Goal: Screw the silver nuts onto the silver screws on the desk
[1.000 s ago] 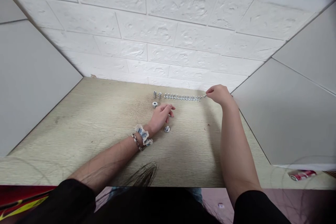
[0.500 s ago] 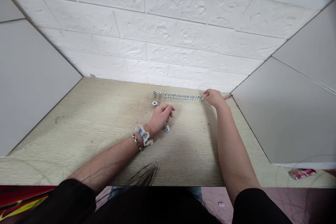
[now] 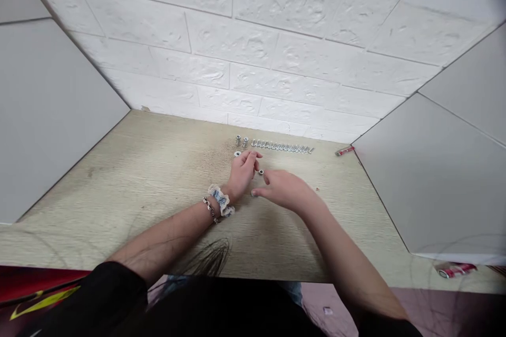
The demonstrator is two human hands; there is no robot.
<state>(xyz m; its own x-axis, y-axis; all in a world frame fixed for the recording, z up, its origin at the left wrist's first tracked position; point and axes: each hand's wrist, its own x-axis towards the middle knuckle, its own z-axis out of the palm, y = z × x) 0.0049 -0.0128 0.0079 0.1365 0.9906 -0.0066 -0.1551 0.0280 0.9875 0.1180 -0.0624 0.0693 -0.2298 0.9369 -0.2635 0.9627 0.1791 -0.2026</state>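
Note:
My left hand (image 3: 243, 172) rests mid-table with its fingers curled together; what they hold, if anything, is hidden. Beside it, my right hand (image 3: 282, 188) has its thumb and forefinger spread apart, with nothing seen gripped. A small metal nut (image 3: 261, 172) shows between the two hands. Past my left fingers lies a round metal washer-like piece (image 3: 237, 154), partly covered. Two upright screws with springs or coarse threads (image 3: 238, 141) stand behind it. To their right runs a row of several silver screws (image 3: 282, 147).
A white brick-patterned wall (image 3: 253, 84) closes the back of the wooden table (image 3: 166, 168). Grey panels stand at both sides. One red battery-like cylinder (image 3: 344, 151) lies at the back right corner, another (image 3: 457, 270) near the front right edge.
My right hand has moved from the right end of the screw row down and left, next to my left hand. The metal piece below my left hand is no longer visible. The view has shifted slightly.

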